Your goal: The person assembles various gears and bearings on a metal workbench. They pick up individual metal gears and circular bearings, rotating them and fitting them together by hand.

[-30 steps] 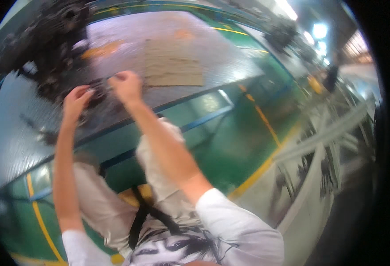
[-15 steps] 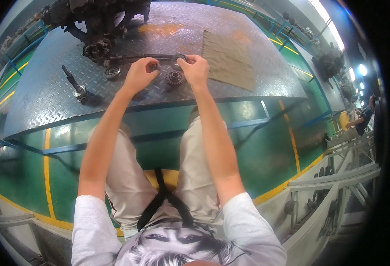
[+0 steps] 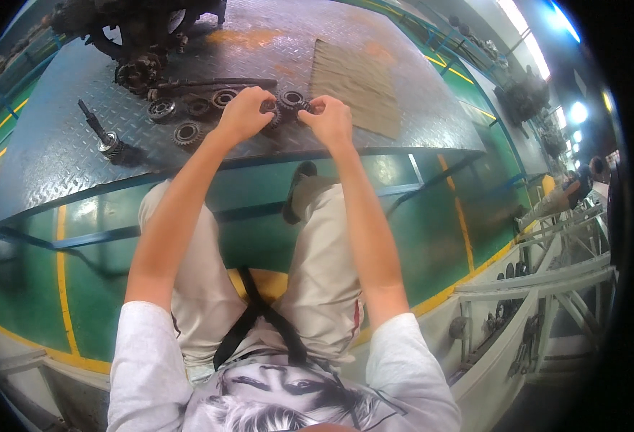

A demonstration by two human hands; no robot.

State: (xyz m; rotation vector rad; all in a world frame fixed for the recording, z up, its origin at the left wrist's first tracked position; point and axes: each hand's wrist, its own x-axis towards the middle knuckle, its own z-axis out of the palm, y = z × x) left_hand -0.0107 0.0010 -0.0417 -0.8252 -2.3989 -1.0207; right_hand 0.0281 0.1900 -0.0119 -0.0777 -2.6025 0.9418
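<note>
On the metal-plated table, my left hand [image 3: 245, 115] curls its fingers against the left side of a dark toothed gear [image 3: 274, 115]. My right hand [image 3: 331, 120] pinches thumb and fingers at the right edge of another ring-shaped gear [image 3: 289, 99], which touches or nearly touches the first. Left of my hands lie several more gears and rings, among them a bright-rimmed ring [image 3: 162, 109], a dark ring [image 3: 199, 106], a gear [image 3: 188, 132] and a ring [image 3: 224, 98] partly behind my left hand. My fingertips partly cover both gears I touch.
A long dark shaft [image 3: 209, 84] lies behind the gears. A shaft with a gear at its base [image 3: 108, 144] stands at the left. A big dark machine assembly [image 3: 133, 43] occupies the far left. An olive cloth [image 3: 356, 90] lies on the right. Another person [image 3: 575, 189] is far right.
The view has shifted, so the table appears farther left. The right-hand gear has moved rightward. My left hand has moved right to the nearer gear, uncovering several gears and rings.
</note>
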